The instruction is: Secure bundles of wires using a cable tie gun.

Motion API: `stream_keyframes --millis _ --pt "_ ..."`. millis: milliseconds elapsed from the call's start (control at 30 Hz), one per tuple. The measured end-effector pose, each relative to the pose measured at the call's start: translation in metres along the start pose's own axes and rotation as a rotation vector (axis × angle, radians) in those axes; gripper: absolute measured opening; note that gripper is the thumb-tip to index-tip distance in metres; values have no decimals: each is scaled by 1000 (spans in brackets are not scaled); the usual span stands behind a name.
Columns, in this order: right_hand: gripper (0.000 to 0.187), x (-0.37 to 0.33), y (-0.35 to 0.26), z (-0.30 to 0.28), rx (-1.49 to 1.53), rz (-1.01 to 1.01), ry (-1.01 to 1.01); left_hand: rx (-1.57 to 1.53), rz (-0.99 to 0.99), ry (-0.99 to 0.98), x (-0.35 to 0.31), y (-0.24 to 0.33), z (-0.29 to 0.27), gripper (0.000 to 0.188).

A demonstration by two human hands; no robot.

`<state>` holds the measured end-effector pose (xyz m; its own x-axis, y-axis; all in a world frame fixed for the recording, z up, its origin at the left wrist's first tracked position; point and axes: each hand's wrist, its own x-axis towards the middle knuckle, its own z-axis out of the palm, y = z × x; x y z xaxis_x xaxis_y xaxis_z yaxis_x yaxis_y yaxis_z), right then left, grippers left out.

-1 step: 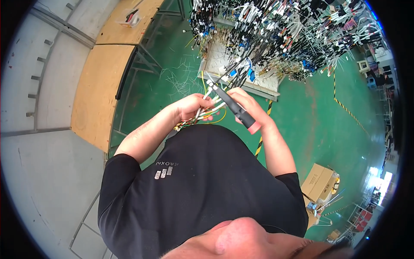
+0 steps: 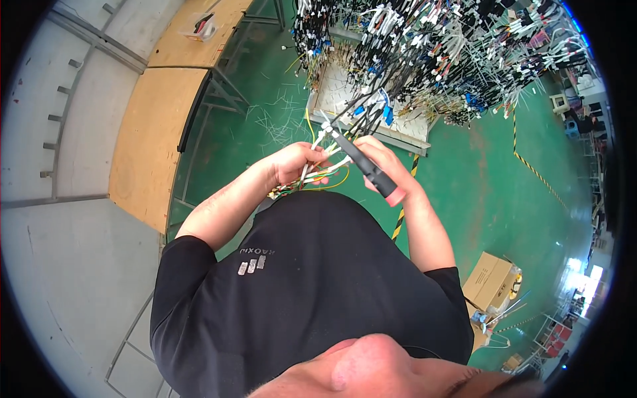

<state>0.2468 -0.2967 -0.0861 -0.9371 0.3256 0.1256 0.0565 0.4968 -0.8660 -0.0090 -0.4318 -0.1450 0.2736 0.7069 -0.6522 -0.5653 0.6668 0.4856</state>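
Observation:
My left hand (image 2: 296, 162) is closed round a bundle of wires (image 2: 318, 174) in white, yellow, green and red, just in front of my belly. The loose ends hang by my shirt; the black cables run away toward the rack. In my right hand (image 2: 385, 161) is a long black hand tool (image 2: 363, 162) with a pinkish-red end, which looks like a cable tie gun. Its narrow tip lies at the white part of the bundle, beyond my left fingers. The tool hides part of my right fingers and the wires under it.
Ahead stands a rack or trolley with a pale tray (image 2: 332, 99), piled with wire harnesses (image 2: 438, 60). White strips (image 2: 275, 119) litter the green floor. Wooden tables (image 2: 156, 132) stand at the left, one bearing a clear box (image 2: 199, 28). A cardboard box (image 2: 491, 278) is at the right.
The tool and my right hand have shifted slightly to the right, its tip moving a little along with them. My left hand stays nearly still on the wires.

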Motion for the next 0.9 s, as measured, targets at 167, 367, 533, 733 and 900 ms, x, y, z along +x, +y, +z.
stream_keyframes --millis 167,367,533,733,900 --pt "60 -27 10 6 133 10 94 -58 42 -69 -6 0 9 37" --pt "49 -45 35 34 442 13 277 -20 130 -55 -8 -10 21 35" --pt "48 -52 35 31 592 81 213 274 217 -38 0 -22 24 32" --pt "45 -49 25 32 491 -2 297 266 157 46 -4 -18 33 24" --pt "48 -37 -8 25 362 14 319 429 371 168 -10 -20 47 33"
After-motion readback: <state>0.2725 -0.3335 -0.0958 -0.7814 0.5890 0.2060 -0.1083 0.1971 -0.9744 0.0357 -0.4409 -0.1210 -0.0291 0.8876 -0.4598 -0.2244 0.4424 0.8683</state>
